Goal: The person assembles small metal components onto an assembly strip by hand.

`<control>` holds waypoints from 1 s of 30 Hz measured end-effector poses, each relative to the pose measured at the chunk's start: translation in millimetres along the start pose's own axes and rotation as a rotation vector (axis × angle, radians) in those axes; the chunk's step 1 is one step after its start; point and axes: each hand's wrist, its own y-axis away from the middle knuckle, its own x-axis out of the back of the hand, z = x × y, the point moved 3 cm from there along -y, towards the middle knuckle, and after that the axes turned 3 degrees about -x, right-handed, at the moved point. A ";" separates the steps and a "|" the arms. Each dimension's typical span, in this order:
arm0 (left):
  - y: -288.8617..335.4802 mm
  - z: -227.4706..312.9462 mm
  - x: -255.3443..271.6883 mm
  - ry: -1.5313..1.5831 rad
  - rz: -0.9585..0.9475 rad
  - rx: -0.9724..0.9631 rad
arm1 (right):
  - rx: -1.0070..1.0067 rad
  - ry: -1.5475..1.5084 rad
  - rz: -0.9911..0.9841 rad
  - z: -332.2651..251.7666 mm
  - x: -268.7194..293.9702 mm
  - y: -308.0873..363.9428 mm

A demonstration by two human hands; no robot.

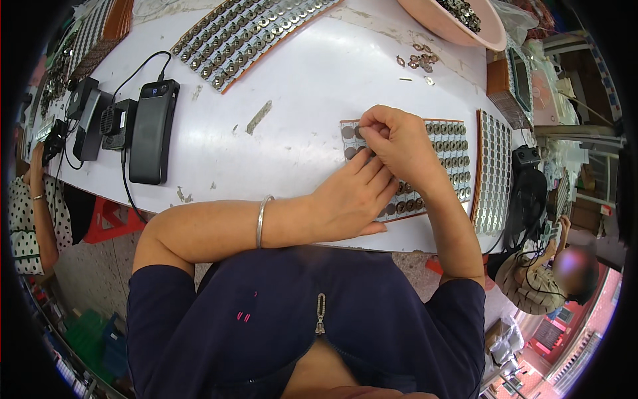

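A card of round metal snap-like pieces [454, 144] lies in front of me, its pieces set in rows. At the card's far left corner my right hand [402, 143] pinches thumb and forefinger together over a dark disc [347, 133] row; whatever is between the fingertips is too small to make out. My left hand [355, 199] rests palm down across the card's near left part. Its fingers are stretched out and their tips reach under the right hand. A silver bangle [262, 222] circles my left wrist. The hands cover much of the card's left half.
Loose metal pieces [421, 61] lie beyond the card, near a pink bowl [458, 20] of similar pieces. Another filled card [249, 36] lies far left, and one more [492, 173] at right. A black power bank [154, 132] with cables lies left. People sit at both sides.
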 end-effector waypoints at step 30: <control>-0.6 3.1 -0.1 -0.024 -0.018 0.019 | 0.288 0.227 0.437 49.0 44.6 -39.8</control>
